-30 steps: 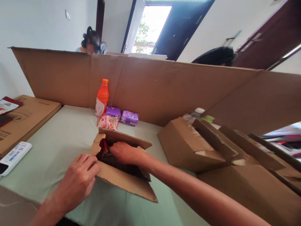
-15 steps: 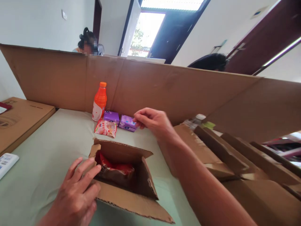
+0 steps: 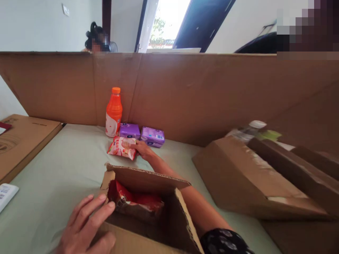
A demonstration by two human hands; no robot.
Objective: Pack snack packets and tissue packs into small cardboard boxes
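Observation:
An opened cardboard box [image 3: 148, 174] stands in front of me with a red and brown packet [image 3: 143, 204] inside. My left hand [image 3: 87, 222] holds the box's left side, its fingers over the edge by the corner. Beyond the box, my right hand [image 3: 143, 150] has its thumb and fingers on the right end of a pink and white snack bag [image 3: 122, 147]. Part of the right forearm is hidden behind the box. Right behind the bag are two purple packs, one on the left [image 3: 129, 130] and one on the right [image 3: 153, 137], plus an orange-capped drink bottle [image 3: 113, 113].
A tall cardboard screen [image 3: 185, 91] runs across the back of the table. At right are cardboard boxes [image 3: 233, 173] with a clear white-capped bottle [image 3: 253, 130]. A flat carton [image 3: 29, 137] and a white device [image 3: 7, 194] lie at left. People are partly visible beyond the screen.
My right hand has moved left and down from above the right purple pack onto the snack bag. My left hand stays on the box. The view has shifted.

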